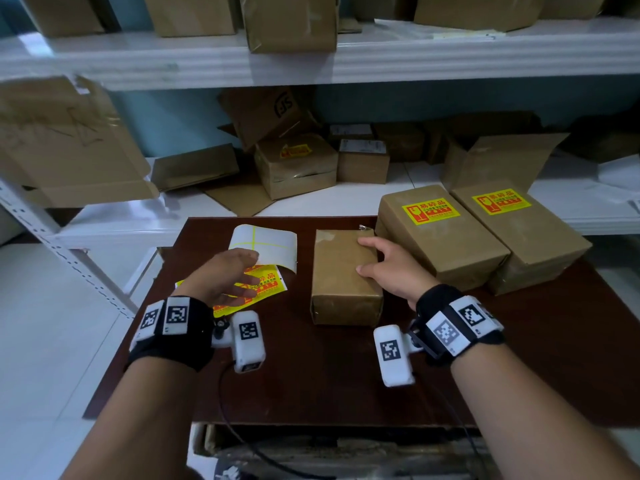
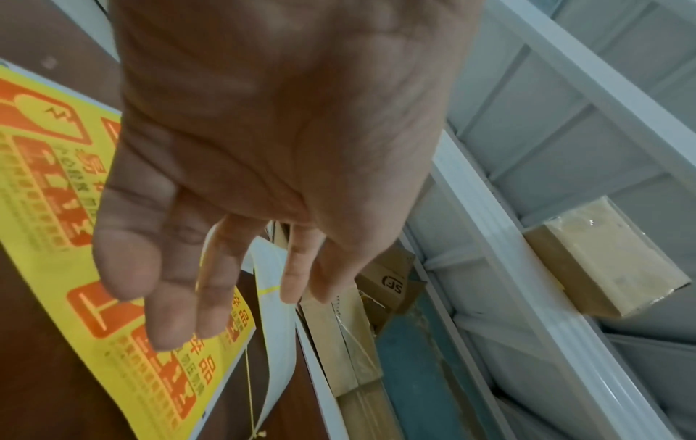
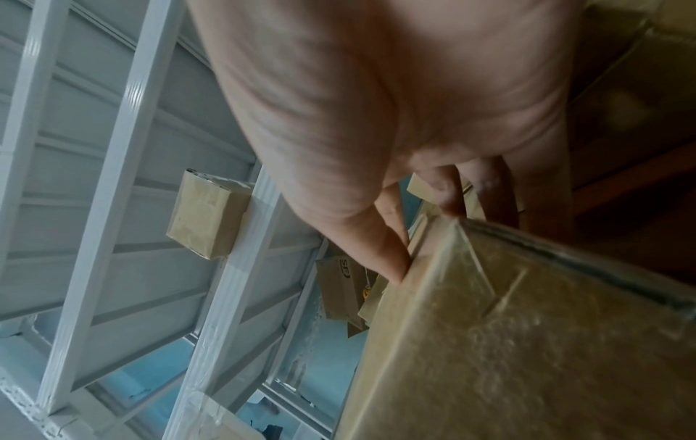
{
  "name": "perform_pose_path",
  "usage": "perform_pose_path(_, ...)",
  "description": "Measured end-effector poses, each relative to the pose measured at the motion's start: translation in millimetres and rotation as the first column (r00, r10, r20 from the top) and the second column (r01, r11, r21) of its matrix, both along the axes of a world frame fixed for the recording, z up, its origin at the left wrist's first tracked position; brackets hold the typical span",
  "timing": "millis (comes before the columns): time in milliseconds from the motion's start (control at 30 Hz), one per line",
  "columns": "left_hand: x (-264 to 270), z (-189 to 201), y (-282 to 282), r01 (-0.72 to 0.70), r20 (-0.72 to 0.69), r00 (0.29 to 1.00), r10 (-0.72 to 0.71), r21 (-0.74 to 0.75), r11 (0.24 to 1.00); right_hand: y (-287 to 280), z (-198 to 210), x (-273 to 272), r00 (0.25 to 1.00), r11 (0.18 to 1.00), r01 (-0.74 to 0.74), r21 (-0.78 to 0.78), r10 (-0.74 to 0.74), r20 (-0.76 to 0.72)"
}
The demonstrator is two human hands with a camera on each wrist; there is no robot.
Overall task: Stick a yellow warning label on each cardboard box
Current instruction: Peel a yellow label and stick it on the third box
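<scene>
Head view: left hand (image 1: pixel 225 275) hovers slack-fingered over yellow label sheet (image 1: pixel 273 284); right hand (image 1: pixel 391 268) rests, fingers spread, on unlabelled box (image 1: pixel 343 282)

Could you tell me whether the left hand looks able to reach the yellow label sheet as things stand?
Probably yes: the left hand hangs open right above the label sheet, with nothing between them; the curled backing paper lies beyond.

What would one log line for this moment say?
left hand: open over label sheet | right hand: resting on bare box | labelled boxes: two
</scene>
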State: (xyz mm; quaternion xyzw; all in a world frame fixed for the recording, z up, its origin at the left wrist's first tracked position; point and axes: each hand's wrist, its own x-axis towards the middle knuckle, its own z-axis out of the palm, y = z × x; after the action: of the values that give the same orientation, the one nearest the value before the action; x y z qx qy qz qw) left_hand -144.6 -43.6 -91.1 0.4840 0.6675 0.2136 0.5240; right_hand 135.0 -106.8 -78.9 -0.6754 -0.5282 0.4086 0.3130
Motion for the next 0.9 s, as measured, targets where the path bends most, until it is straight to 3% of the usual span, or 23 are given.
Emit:
perform_pose_path(67,-2.5,-1.1,0.6,0.036,-0.018,0.999,-0.036,0.01,0.999,0.5,0.4,-2.5,1.0,1.0,-0.014,-0.001,0.014,0.012)
perform_pose_path(200,-21.9,-8.2,12.9,-0.014,-0.246,0.969,0.031,0.071,0.997,0.9,-0.4,-6.0,0.999,0.999,-0.039,0.008,0.039,0.037)
perform_pose_path(267,-36.5,-14.9,17.4,-0.068,-0.388,0.916,0.099,0.093,0.993,0.7,-0.4,-7.1,0.998,0.999,-0.044,0.011,0.043,0.05)
perform_pose_path(367,-48.7,-32.5,18.5,-0.163,-0.65,0.745,0.153,0.045,0.986,1.3,0.1,-10.5,0.995,0.998,-0.058,0.012,0.057,0.076)
perform_pose_path(433,-45.2,-39.1,14.4,-0.235,-0.702,0.687,0.19,0.034,0.971,1.3,0.2,-13.4,0.994,0.997,-0.069,0.02,0.067,0.084)
perform_pose_path(500,-38.0,-39.8,13.3,-0.212,-0.716,0.673,0.185,0.053,0.976,0.7,-0.1,-15.4,0.993,0.997,-0.077,0.019,0.075,0.089)
perform_pose_path(667,-28.8,-47.6,18.9,-0.065,-0.715,0.689,0.12,0.103,0.993,0.5,-0.3,-18.4,0.992,0.996,-0.086,0.025,0.083,0.094)
perform_pose_path(733,-24.4,-49.9,18.5,-0.017,-0.666,0.737,0.111,0.146,0.989,0.7,-0.4,-18.4,0.992,0.996,-0.089,0.026,0.086,0.093)
perform_pose_path(833,-24.4,-45.6,24.9,-0.092,-0.378,0.906,0.189,0.261,0.961,0.3,-1.8,-17.4,0.995,0.997,-0.072,0.036,0.069,0.071)
perform_pose_path(900,-23.3,-33.1,28.6,-0.209,-0.176,0.942,0.284,0.354,0.912,0.3,-2.9,-17.0,0.998,0.998,-0.052,0.039,0.05,0.049)
